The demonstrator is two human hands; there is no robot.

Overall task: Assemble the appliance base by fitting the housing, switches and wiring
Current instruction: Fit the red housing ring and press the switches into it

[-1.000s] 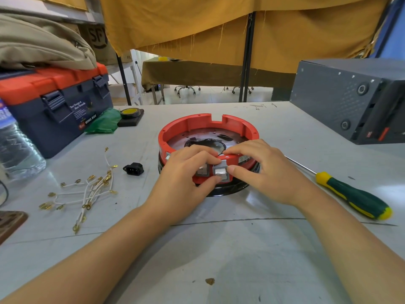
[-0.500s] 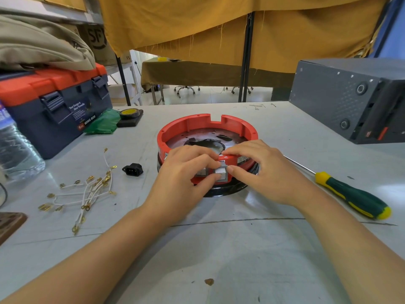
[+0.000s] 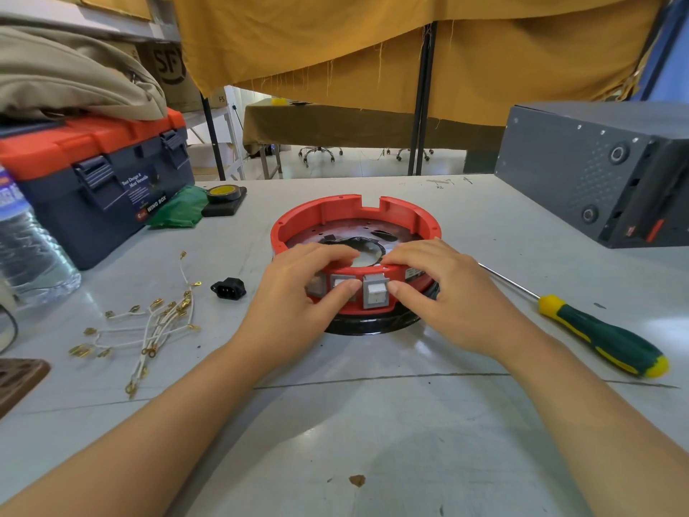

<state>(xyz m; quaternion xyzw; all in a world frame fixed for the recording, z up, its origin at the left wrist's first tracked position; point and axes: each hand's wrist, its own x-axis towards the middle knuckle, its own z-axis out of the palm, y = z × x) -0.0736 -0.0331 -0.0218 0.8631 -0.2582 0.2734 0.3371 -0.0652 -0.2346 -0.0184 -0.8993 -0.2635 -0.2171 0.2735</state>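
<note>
While both forearms reach in from the near edge of the grey tabletop (image 3: pixel 373 423), the two hands meet on the near wall of the red round housing (image 3: pixel 356 214), which sits at the middle of the tabletop on a black base ring (image 3: pixel 373 326); the left hand (image 3: pixel 294 304) curls its fingers over the housing's near rim, its thumb pressing on a grey rocker switch (image 3: pixel 341 284) set in the wall, so its grip is closed round the housing's edge; the right hand (image 3: pixel 451 304) hooks its fingers over the rim just right of that, its thumb touching the side of a second grey rocker switch (image 3: pixel 376 292), which juts out a little from the wall; its grip likewise holds the housing. Inside the housing a metal plate with a round hole shows past the fingertips; left of the housing a black power inlet socket (image 3: pixel 229 288) lies near the left hand, and further left a bundle of white wires with brass terminals (image 3: pixel 149 326) is spread out; right of the housing lies a green-and-yellow screwdriver (image 3: pixel 596 333), its shaft pointing toward the housing; beyond the wires stand a clear water bottle (image 3: pixel 30 255) and a navy toolbox with an orange lid (image 3: pixel 97 169); between toolbox and housing lie a green cloth (image 3: pixel 182 208) and a roll of tape (image 3: pixel 223 194); far right of the housing stands a grey metal case (image 3: pixel 596 169).
</note>
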